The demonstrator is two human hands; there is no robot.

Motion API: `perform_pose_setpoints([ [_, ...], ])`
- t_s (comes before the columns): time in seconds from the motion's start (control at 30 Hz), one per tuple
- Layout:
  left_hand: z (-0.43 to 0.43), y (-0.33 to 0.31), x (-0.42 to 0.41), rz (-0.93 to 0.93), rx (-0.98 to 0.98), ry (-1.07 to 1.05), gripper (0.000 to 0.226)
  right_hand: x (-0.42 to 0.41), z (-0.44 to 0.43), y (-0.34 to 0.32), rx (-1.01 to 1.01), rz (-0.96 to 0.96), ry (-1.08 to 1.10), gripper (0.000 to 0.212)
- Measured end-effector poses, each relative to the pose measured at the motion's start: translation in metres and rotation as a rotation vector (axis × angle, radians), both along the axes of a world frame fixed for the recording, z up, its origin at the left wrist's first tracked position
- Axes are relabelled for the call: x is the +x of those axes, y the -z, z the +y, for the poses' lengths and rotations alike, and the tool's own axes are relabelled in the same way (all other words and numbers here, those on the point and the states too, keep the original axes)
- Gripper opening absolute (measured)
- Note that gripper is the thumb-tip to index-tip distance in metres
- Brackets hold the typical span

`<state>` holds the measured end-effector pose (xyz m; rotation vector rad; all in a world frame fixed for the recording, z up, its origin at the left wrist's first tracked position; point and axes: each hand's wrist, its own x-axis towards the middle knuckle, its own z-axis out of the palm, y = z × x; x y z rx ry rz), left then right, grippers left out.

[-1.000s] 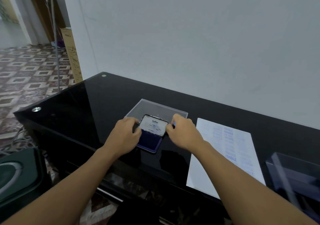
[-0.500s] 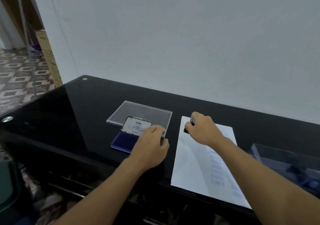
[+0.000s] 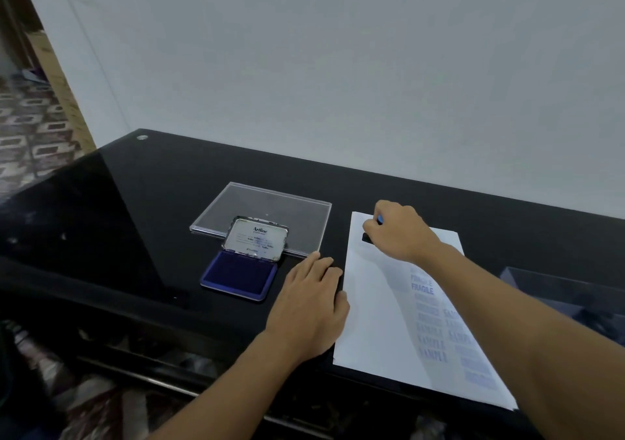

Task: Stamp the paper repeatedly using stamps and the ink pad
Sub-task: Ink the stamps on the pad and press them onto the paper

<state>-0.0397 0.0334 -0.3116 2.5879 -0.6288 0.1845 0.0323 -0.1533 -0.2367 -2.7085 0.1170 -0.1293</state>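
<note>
A white sheet of paper (image 3: 378, 304) lies on the black glass table (image 3: 135, 209), with rows of blue stamped words down its right half. My right hand (image 3: 400, 233) grips a small black stamp (image 3: 367, 238) with a blue top and holds it down on the paper's far left corner. My left hand (image 3: 313, 301) rests flat on the table, its fingers straight and touching the paper's left edge. The open ink pad (image 3: 240, 275) with blue ink and a raised silver lid sits to the left of that hand.
A clear plastic lid (image 3: 270, 206) lies flat behind the ink pad. A dark transparent box (image 3: 568, 294) stands at the right edge of the table. The white wall rises right behind the table. Patterned floor shows at far left.
My right hand carried the stamp from the ink pad to the paper's far left corner. My left hand left the ink pad and came to rest flat beside the paper's edge.
</note>
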Motion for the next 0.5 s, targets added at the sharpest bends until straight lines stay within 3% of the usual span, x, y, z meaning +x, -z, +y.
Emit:
perform_pose_setpoints([
  [0.5,0.001,0.001,-0.002,-0.004,0.039,0.009,0.049,0.011,0.004,0.019,-0.056,0.041,-0.039,0.020],
])
